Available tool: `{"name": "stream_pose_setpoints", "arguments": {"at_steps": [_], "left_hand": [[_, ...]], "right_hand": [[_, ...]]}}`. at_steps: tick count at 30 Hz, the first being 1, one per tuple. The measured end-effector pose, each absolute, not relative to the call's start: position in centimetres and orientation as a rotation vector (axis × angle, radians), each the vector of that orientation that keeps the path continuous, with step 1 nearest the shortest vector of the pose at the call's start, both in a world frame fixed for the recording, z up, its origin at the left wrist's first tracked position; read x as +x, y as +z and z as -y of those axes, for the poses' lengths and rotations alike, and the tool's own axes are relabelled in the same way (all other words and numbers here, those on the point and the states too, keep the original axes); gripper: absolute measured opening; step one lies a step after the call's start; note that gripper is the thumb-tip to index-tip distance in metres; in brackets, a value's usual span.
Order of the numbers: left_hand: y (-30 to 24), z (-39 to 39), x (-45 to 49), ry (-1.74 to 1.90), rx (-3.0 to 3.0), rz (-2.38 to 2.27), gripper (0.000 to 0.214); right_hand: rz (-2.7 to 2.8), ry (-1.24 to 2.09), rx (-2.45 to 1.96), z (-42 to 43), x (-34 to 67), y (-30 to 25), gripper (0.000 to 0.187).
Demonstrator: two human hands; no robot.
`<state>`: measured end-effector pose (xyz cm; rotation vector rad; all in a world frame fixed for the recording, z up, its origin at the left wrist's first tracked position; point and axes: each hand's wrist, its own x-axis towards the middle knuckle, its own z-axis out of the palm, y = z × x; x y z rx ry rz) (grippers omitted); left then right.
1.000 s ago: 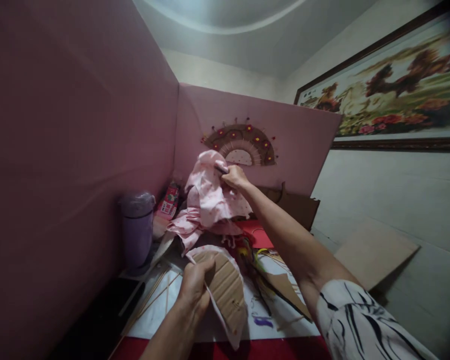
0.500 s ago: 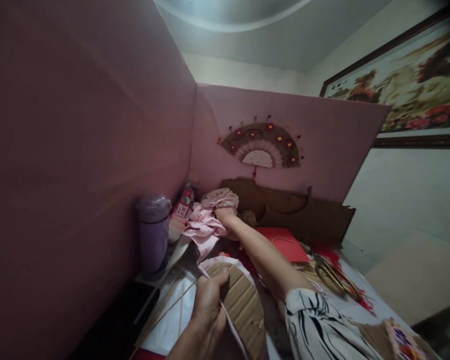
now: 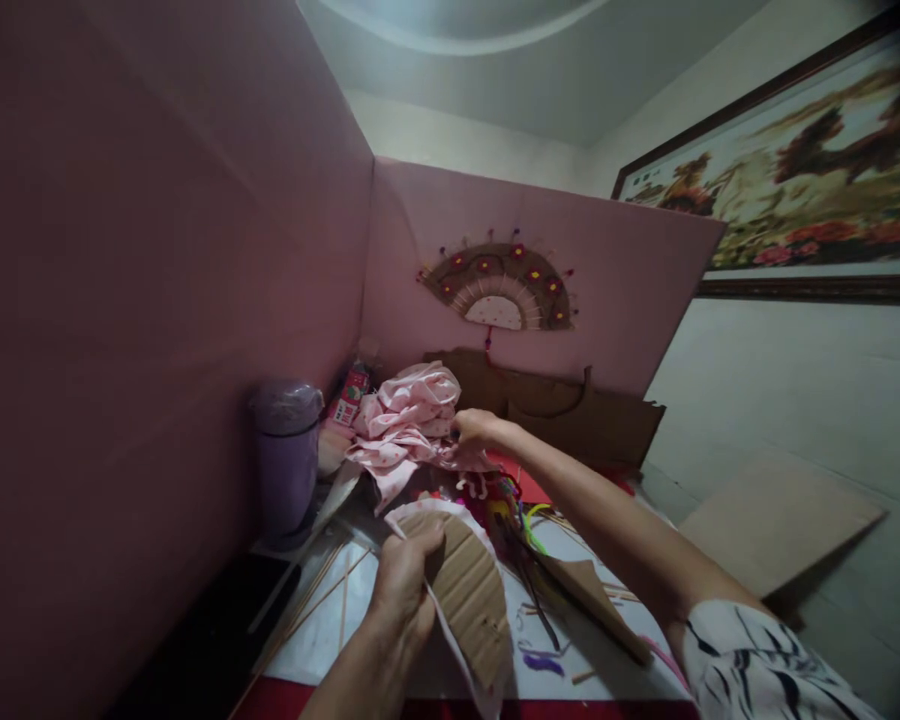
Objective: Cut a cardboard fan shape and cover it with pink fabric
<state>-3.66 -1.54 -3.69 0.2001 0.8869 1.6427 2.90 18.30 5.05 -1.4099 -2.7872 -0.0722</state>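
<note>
Hands: two. Left hand (image 3: pixel 403 588) was clamped on one half-round cardboard piece (image 3: pixel 471 600), thumb on the brown face. Right hand (image 3: pixel 483 430) was at the right edge of one heap of pink fabric (image 3: pixel 412 405), fingers curled; couldn't tell if they were closed on the cloth. A small dark bit showed at the fingertips, too small to identify.

Other counts: one purple cup (image 3: pixel 289 480) with clear plastic over its top, one red-and-white packet (image 3: pixel 350 395), one fan (image 3: pixel 499 285) on the rear pink panel (image 3: pixel 630 290) with seven red flowers (image 3: pixel 518 251), one purple strip (image 3: pixel 544 663), one framed picture (image 3: pixel 817 180). Thin sticks (image 3: pixel 344 600): several, overlapping, no sure count.

The cardboard piece was tilted, near the table's front edge, in front of the fabric and above the white sheet (image 3: pixel 307 650). Plain brown face, ridged with parallel creases, one small dark mark low on the right. Pale pinkish cloth edged its curved side and showed along the straight side. The fabric lay bunched in folds, light pink with small darker dots, just beside the packet.
</note>
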Motion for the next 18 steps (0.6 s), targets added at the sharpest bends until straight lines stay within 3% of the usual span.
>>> {"name": "stream_pose_setpoints", "arguments": {"at_steps": [4,13,18], "left_hand": [[-3.8,1.6,-3.7,1.641,0.213,-0.890,0.016],[-3.7,1.8,-3.3,1.612,0.234,-0.914,0.012],[-4.5,1.9,-3.3,1.609,0.243,-0.915,0.014]], "right_hand": [[2.765,-0.170,-1.335,-17.8,2.8,2.9,0.020],[2.506,-0.072,-1.254,-21.2,-2.6,3.5,0.042],[2.596,0.108,-1.212,-22.4,-6.4,2.6,0.032]]}}
